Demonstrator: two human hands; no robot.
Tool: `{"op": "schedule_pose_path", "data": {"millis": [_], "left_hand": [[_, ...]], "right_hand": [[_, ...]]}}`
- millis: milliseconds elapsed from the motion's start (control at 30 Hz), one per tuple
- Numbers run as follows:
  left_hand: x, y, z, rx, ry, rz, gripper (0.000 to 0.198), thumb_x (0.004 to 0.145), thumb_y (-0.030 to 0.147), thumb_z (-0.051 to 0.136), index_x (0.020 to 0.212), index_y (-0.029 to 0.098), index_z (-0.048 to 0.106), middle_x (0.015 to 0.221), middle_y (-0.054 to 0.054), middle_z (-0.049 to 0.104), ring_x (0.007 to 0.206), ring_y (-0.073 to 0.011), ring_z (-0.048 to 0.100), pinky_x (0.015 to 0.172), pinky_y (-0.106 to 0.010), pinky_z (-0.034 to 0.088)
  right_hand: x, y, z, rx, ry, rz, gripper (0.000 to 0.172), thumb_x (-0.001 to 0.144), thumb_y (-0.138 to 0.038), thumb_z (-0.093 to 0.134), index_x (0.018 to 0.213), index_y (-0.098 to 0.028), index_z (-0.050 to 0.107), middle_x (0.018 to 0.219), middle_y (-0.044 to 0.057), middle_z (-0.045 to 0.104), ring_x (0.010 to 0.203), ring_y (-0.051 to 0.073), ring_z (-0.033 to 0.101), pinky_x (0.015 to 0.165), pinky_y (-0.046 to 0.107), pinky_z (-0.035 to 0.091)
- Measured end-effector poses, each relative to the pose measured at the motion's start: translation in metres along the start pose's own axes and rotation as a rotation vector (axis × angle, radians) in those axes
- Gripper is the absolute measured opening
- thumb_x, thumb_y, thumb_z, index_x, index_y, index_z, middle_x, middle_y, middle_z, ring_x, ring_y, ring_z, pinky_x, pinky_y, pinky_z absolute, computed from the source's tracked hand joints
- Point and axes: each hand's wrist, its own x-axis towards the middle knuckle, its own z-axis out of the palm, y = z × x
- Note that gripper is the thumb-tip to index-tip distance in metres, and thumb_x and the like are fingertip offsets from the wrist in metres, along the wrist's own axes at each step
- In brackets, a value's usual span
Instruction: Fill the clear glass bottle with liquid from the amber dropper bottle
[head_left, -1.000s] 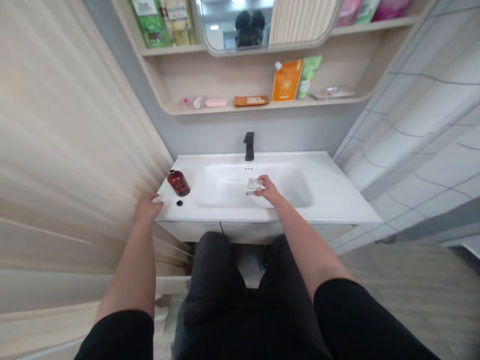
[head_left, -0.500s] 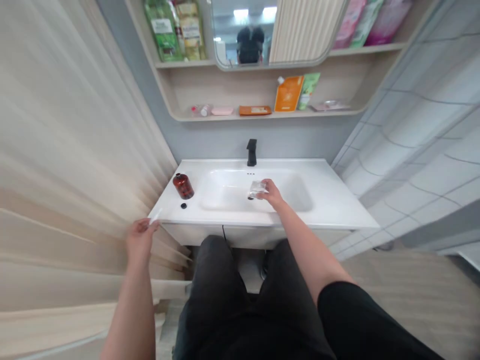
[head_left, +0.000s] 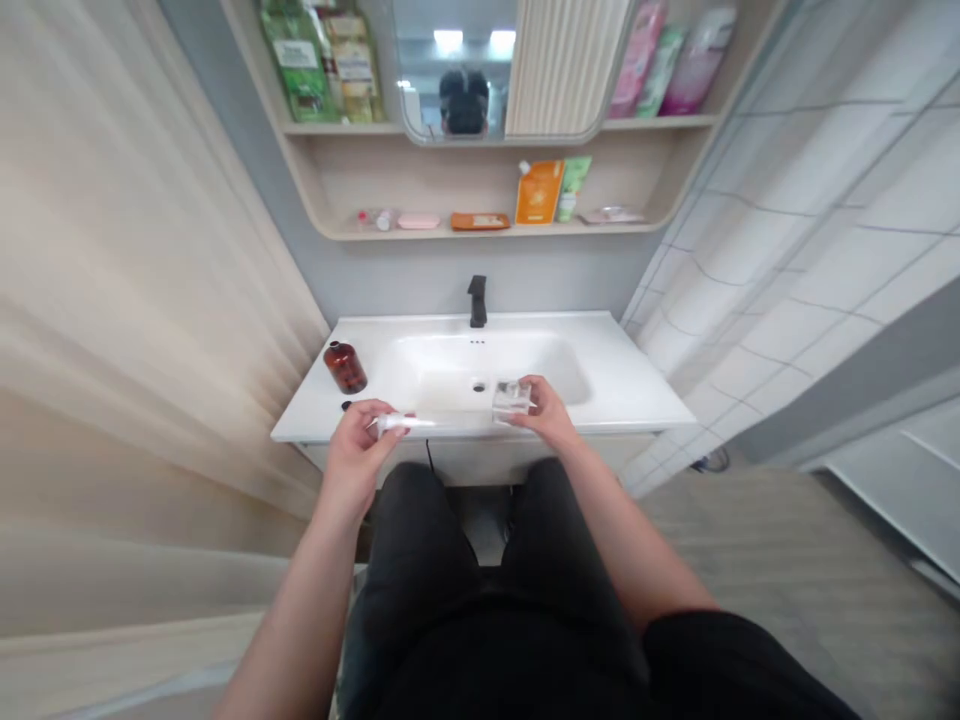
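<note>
One tube [head_left: 406, 423] in left grip [head_left: 357, 460], cup [head_left: 511, 397] in right grip [head_left: 552, 416].

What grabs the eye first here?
Both hands are at the front edge of the white sink: the left hand pinches a thin white stick, and the right hand holds a small clear container. A brown bottle stands on the sink's left side, with a black tap behind the basin.
</note>
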Motion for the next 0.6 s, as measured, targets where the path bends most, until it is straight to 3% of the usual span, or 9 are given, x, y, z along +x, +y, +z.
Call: {"op": "schedule_pose_path", "data": {"millis": [133, 267, 433, 600], "left_hand": [[0.009, 0.016, 0.059, 0.045, -0.183, 0.086, 0.037, 0.087, 0.048, 0.089, 0.113, 0.025, 0.076, 0.108, -0.007, 0.082, 0.11, -0.0286, 0.082, 0.101, -0.045, 0.066], [0.012, 0.028, 0.102, 0.175, -0.271, 0.206, 0.03, 0.096, 0.046, 0.081, 0.122, 0.029, 0.083, 0.118, -0.007, 0.082, 0.113, -0.0275, 0.079, 0.105, -0.045, 0.066], [0.003, 0.04, 0.127, 0.299, -0.324, 0.357, 0.032, 0.098, 0.038, 0.079, 0.129, 0.031, 0.086, 0.11, -0.006, 0.08, 0.096, -0.023, 0.076, 0.089, -0.038, 0.066], [-0.008, 0.047, 0.137, 0.427, -0.518, 0.404, 0.034, 0.1, 0.032, 0.077, 0.133, 0.03, 0.085, 0.115, -0.007, 0.082, 0.105, -0.0244, 0.078, 0.098, -0.04, 0.066]], "right_hand": [[-0.049, -0.018, 0.002, 0.005, -0.005, -0.015, 0.067, 0.066, -0.038, 0.097, 0.121, -0.034, 0.059, 0.123, 0.006, 0.073, 0.112, 0.035, 0.076, 0.09, 0.052, 0.067], [-0.079, -0.031, 0.003, -0.024, -0.005, -0.007, 0.067, 0.067, -0.039, 0.095, 0.123, -0.035, 0.058, 0.126, 0.007, 0.074, 0.117, 0.036, 0.076, 0.097, 0.055, 0.066], [-0.1, -0.045, -0.005, -0.031, -0.015, -0.022, 0.068, 0.068, -0.039, 0.094, 0.126, -0.036, 0.059, 0.129, 0.006, 0.074, 0.118, 0.036, 0.076, 0.101, 0.056, 0.066], [-0.111, -0.058, -0.008, -0.083, -0.009, -0.048, 0.07, 0.067, -0.04, 0.094, 0.127, -0.033, 0.059, 0.127, 0.006, 0.074, 0.113, 0.033, 0.075, 0.097, 0.052, 0.065]]}}
